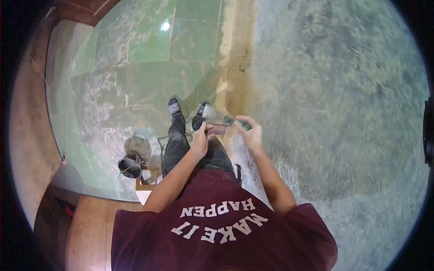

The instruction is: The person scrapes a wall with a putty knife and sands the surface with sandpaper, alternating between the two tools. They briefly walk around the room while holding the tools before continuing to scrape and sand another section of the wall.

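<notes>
My left hand (200,141) is closed round one end of a reddish-brown block (218,129), held in front of my lap. My right hand (252,134) grips the dark green handle (236,122) of a tool just past the block's other end. A pale, motion-blurred patch lies left of that handle, over my dark shoe; whether it is the tool's blade I cannot tell. Both hands are close together above my dark trousers (218,156).
Green tiles (151,81) with whitish smears cover the left side. A mottled grey-green surface (334,99) spreads at right, with a brown strip (239,58) between. A dark bucket (130,166) stands at lower left beside a small box (147,180). Brown boards border the far left.
</notes>
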{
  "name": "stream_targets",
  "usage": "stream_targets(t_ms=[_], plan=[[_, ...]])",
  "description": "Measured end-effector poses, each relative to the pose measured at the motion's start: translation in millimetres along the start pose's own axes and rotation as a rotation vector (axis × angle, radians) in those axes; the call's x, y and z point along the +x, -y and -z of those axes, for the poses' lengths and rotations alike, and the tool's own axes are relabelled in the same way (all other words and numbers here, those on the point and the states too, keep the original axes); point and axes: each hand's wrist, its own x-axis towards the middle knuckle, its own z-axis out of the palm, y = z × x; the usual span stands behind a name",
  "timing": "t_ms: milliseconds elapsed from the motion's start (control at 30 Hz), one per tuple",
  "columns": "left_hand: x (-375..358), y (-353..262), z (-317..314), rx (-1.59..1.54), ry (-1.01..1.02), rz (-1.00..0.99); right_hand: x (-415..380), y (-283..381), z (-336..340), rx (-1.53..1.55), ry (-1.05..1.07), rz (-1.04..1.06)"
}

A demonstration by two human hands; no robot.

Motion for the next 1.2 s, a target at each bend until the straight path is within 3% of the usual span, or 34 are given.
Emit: stream_targets(t_ms=[67, 133, 200, 300, 367, 400, 467, 533, 600, 733, 800, 933, 1100, 1200], plan=[[20.7, 4.0, 39.4, 0.004, -0.038, 0.012, 37.6, 5.8, 7.3, 0.153, -0.115, 0.006], [34.8, -3.5, 70.6, 0.013, -0.112, 0.132, 80.2, 33.4, 11.2, 0.589, -0.277, -0.022], [63.1, 10.4, 116.6, 0.076, -0.099, 0.089, 117.3, 84.6, 17.6, 0.937, -0.408, 0.116], [59.6, -11.4, 131.4, -0.058, -0.058, 0.099, 158.8, 136.9, 20.3, 0.914, -0.331, 0.201], [70.8, -3.7, 149.7, -0.068, -0.018, 0.103, 180.6, 148.7, 15.4, 0.729, -0.259, 0.337], [75.5, 0.1, 155.3, -0.083, -0.025, 0.121, 192.9, 149.0, 14.4, 0.703, -0.262, 0.329], [73.5, -10.6, 150.4, -0.102, -0.009, 0.163, 215.1, 145.6, 12.6, 0.428, -0.033, 0.245], [78.9, 4.1, 152.7, -0.197, -0.025, 0.166, 231.5, 153.1, -4.8, 0.356, -0.052, 0.165], [99.3, 33.3, 163.7, -0.303, -0.023, 0.04, 263.6, 152.7, -15.9, 0.182, -0.073, 0.307], [113.3, 87.0, 173.9, -0.328, -0.08, 0.158, 303.4, 118.2, -37.2, 0.204, -0.025, 0.341], [114.9, 102.4, 163.8, -0.329, -0.163, 0.184, 314.1, 81.0, -48.0, 0.073, -0.017, 0.376], [115.4, 130.5, 162.9, -0.327, -0.09, 0.208, 321.3, 22.9, -63.3, 0.123, -0.081, 0.117], [116.9, 131.2, 153.9, -0.227, -0.113, 0.228, 316.7, -5.1, -57.8, 0.024, -0.076, 0.061], [115.3, 129.0, 151.6, -0.199, -0.103, 0.22, 318.9, -11.5, -42.3, 0.197, -0.103, 0.012]])
